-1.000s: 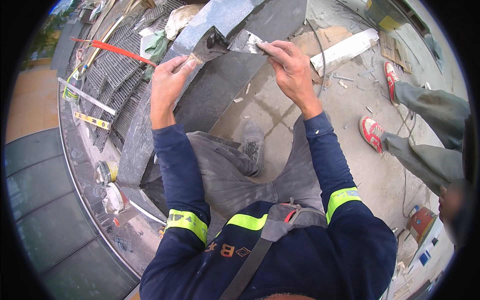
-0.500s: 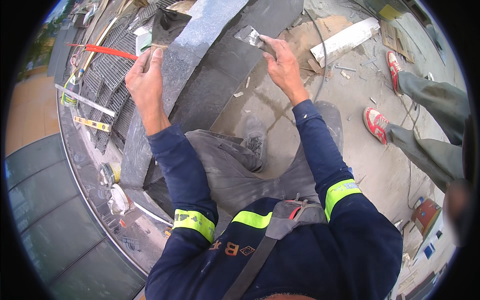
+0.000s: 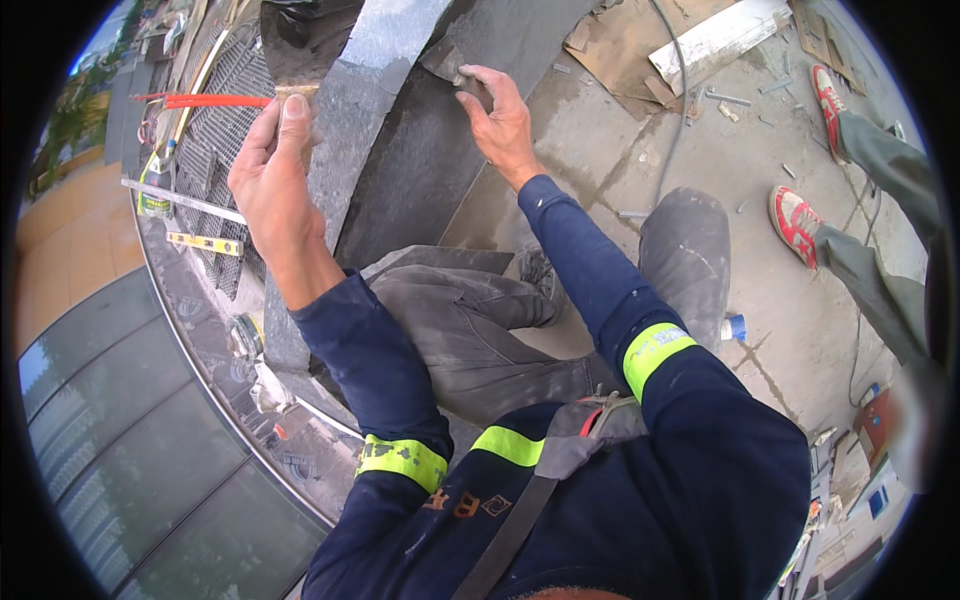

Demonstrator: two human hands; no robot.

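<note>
My left hand (image 3: 280,165) pinches the near edge of a small flat board (image 3: 300,75) carrying dark paste on top. In my right hand (image 3: 498,125) is a putty knife (image 3: 441,62), its thin metal blade pointing left over the grey stone slabs. The blade lies at or just above the seam between the light grey slab (image 3: 375,75) and the darker slab (image 3: 415,150); contact cannot be made out. Its handle is mostly hidden in my fingers. Orange-red strips (image 3: 215,101) reach leftward from behind my left hand.
Left of the slabs lie black mesh panels (image 3: 205,160), a metal bar (image 3: 180,198) and a yellow spirit level (image 3: 205,243). A cable (image 3: 683,90), cardboard (image 3: 605,60) and a white board (image 3: 715,45) are on the floor. Another person's shoes (image 3: 795,225) stand at the right.
My right hand has moved left with the putty knife, bringing its blade over the slabs. The left hand with the board has shifted slightly left; the whole view has turned somewhat.
</note>
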